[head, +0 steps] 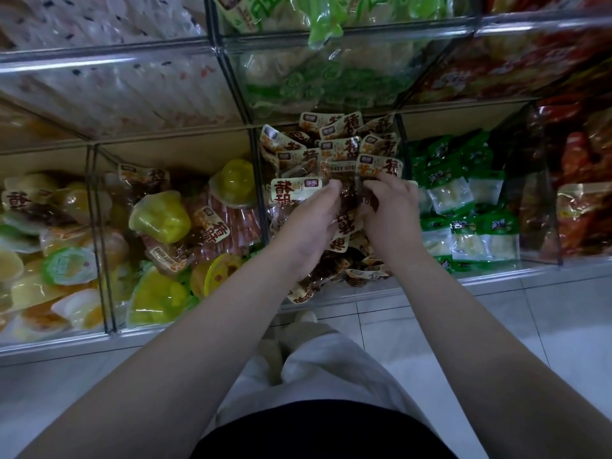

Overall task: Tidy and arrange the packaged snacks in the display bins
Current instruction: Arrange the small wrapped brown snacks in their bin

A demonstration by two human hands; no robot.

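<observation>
Both my hands reach into the middle clear bin (pixel 331 294), which is full of brown snack packets (pixel 334 147) with cream labels. My left hand (pixel 311 220) grips a clear packet of brown snack (pixel 347 197) from the left, fingers curled over it. My right hand (pixel 389 210) pinches the same packet from the right, just below a labelled packet (pixel 377 165). More of these brown packets stand in a rough row at the back of the bin. A few of them lie in the left neighbouring bin among yellow jelly cups (pixel 160 217).
Green-and-white packets (pixel 470 223) fill the bin to the right, red packets (pixel 576 200) the one beyond. An upper row of clear bins (pixel 231 48) overhangs, with pale, green and red bags. White floor tiles (pixel 496 332) and my legs are below.
</observation>
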